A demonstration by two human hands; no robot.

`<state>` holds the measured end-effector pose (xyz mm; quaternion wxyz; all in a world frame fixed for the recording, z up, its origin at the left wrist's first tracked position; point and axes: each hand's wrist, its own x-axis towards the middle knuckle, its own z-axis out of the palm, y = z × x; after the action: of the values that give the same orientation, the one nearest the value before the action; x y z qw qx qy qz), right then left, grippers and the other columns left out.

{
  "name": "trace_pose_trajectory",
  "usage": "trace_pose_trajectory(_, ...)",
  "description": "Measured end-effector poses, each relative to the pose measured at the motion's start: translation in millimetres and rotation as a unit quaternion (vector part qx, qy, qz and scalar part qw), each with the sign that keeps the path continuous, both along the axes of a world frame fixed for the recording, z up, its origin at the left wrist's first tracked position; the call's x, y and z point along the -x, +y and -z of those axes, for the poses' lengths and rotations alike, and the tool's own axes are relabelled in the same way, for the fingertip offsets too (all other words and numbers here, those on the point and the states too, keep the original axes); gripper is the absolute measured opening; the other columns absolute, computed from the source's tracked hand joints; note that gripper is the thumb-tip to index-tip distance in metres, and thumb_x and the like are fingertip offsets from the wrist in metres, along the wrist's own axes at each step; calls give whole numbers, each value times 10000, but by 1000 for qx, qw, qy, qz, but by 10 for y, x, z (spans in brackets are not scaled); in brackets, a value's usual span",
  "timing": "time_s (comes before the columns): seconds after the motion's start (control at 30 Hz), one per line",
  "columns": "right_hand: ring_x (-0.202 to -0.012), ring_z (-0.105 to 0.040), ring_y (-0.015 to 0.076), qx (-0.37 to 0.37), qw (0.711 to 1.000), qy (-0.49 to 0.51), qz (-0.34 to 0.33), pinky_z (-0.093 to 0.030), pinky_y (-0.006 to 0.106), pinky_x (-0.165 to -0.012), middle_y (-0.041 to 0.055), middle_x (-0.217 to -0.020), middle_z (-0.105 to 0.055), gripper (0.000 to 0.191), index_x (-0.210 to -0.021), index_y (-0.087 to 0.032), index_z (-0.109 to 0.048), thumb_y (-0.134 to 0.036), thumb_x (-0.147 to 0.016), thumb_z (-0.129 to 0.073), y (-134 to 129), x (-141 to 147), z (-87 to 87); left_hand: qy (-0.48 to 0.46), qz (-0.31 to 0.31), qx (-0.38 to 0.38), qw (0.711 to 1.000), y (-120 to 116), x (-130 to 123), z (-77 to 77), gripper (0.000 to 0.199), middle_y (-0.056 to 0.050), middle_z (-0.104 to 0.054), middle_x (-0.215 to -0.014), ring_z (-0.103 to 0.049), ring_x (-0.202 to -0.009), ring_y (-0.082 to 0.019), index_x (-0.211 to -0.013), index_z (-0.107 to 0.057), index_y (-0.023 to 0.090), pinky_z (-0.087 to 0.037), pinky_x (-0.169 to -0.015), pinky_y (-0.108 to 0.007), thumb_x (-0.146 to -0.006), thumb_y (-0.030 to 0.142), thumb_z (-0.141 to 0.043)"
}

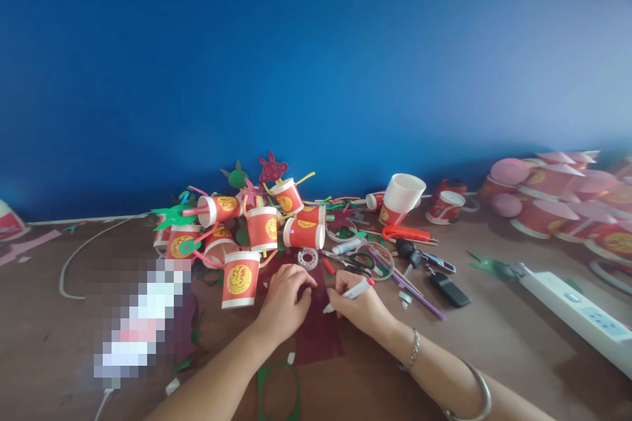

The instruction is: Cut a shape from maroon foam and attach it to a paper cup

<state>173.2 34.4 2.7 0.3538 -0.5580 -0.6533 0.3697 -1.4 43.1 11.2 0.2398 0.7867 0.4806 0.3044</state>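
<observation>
A sheet of dark red paper (318, 342) lies on the table under both hands. My left hand (286, 299) rests on its left side, fingers loosely bent, thumb apart from them, nothing held. My right hand (360, 308) is closed around a white marker (356, 289) with a red end pointing up and right; its other end is down near the paper. Just beyond my fingers sit a roll of tape (308, 258) and a small red cap (328, 266). Black-handled scissors (363, 260) lie past the right hand.
Red-and-white paper cups (240, 279) with straws crowd the back left. A white cup stack (403, 194), an orange utility knife (407, 233), keys (409, 253) and a power strip (573, 302) are on the right. A green paper cutout (259, 395) lies in front; a blue wall (316, 66) rises behind.
</observation>
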Motion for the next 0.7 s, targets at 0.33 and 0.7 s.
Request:
trace_pose_trajectory(0.33,-354,-433,79,23,1000,15,3,-266,160,-358,-71,-391,-434,217,-515,-213,-330,-165,-651,-493,1,-1,25,3,2,-6,1000,5,5,13,176,-37,-623,-898,-533,-955,-232,-804,-607,228,-400,-829,-378,-764,108,-484)
trace_pose_trajectory(0.7,-339,-397,76,32,999,37,4,-257,166,-355,-77,-386,-415,194,-516,-218,-326,-178,-630,-479,-5,3,22,4,-1,-7,1000,1,7,16,182,-37,-626,-900,-535,-956,-235,-803,-610,234,-399,-833,-377,-755,111,-484)
